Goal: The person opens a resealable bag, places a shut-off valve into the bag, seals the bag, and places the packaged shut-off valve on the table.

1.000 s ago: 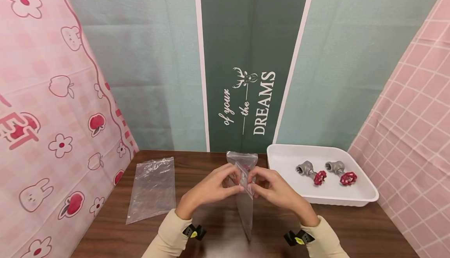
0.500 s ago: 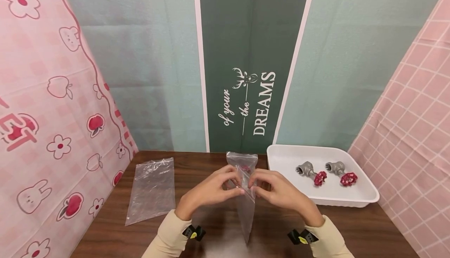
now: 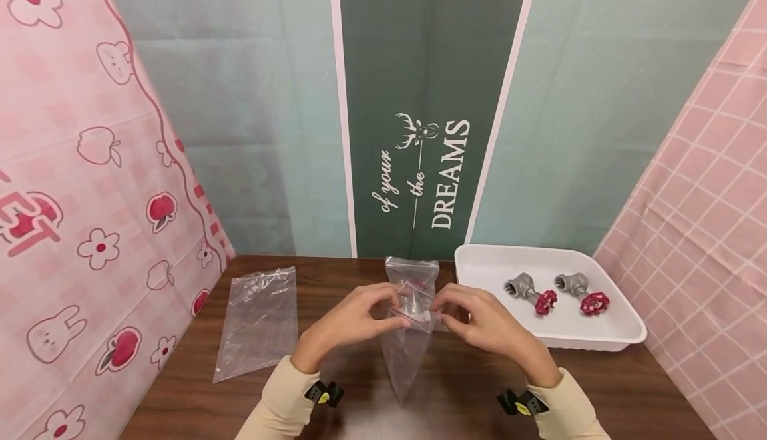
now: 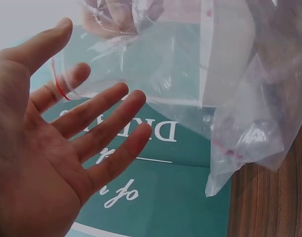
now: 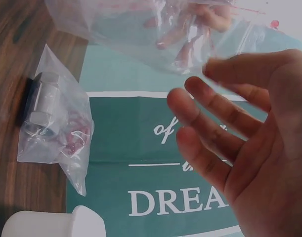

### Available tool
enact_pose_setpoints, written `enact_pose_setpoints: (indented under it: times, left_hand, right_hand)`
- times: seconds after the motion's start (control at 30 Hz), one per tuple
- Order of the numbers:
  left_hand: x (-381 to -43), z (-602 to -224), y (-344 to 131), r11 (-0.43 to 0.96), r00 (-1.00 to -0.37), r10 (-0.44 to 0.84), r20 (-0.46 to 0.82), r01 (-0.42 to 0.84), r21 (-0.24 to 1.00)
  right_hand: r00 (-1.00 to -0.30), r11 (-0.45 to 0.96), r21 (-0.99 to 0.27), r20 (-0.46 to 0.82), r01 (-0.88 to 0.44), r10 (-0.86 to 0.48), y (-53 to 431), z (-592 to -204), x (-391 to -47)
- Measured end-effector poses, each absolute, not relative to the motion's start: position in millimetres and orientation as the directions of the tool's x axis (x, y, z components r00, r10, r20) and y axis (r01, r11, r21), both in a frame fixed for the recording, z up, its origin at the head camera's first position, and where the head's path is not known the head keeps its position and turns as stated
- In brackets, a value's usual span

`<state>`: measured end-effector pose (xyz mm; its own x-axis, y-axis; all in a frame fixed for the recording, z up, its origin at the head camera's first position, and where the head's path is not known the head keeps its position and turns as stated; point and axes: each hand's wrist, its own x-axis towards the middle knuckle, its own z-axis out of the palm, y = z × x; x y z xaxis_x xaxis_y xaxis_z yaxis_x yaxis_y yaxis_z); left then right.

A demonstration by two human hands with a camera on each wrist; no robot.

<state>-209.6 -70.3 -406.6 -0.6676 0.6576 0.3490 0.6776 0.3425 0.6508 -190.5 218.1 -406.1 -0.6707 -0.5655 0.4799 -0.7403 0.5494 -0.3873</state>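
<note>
Between my hands is a clear zip-top plastic bag [image 3: 406,350] with a red line along its mouth, its pointed end hanging down. My left hand [image 3: 353,317] is at its left side. In the left wrist view the thumb stands apart from the loosely spread fingers, and the red line crosses the index finger. My right hand [image 3: 479,313] pinches the bag's right side between thumb and index finger, the index fingertip partly hidden; its other fingers are relaxed. Behind stands another clear bag [image 3: 412,268], holding a metal valve with a red handwheel [image 5: 76,140].
At the right, a white tray [image 3: 545,341] holds two grey valves [image 3: 522,285] with red handwheels. A flat clear bag [image 3: 257,327] lies on the left of the dark wooden table [image 3: 335,400]. Patterned cloths [image 3: 281,107] enclose the back and sides.
My hands have drawn apart slightly, and the bag's mouth between them has widened. The bag's lower end has swung left. My left thumb and index finger look more spread.
</note>
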Motion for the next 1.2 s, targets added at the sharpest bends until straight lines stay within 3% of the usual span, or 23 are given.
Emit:
enact_pose_setpoints:
  times: [0.23,0.43,1.2]
  left_hand:
    - [-209.0,-405.8,-68.7,0.357,-0.628,0.689,0.362,0.729,0.584]
    - [-209.3,-406.8,-75.6,0.412,-0.691,0.626,0.361,0.686,0.600]
    - [-211.8,-412.6,-86.0,0.303,-0.705,0.592,0.389,0.643,0.704]
  right_hand:
    - [-0.624,0.564,-0.290,0.509,-0.773,-0.593,215.9,-406.8,-192.6]
    - [-0.675,0.697,-0.193,0.517,-0.690,-0.526,217.8,-407.9,-192.1]
    - [-0.709,0.602,-0.380,0.450,-0.702,-0.543,219.2,-418.9,-197.2]
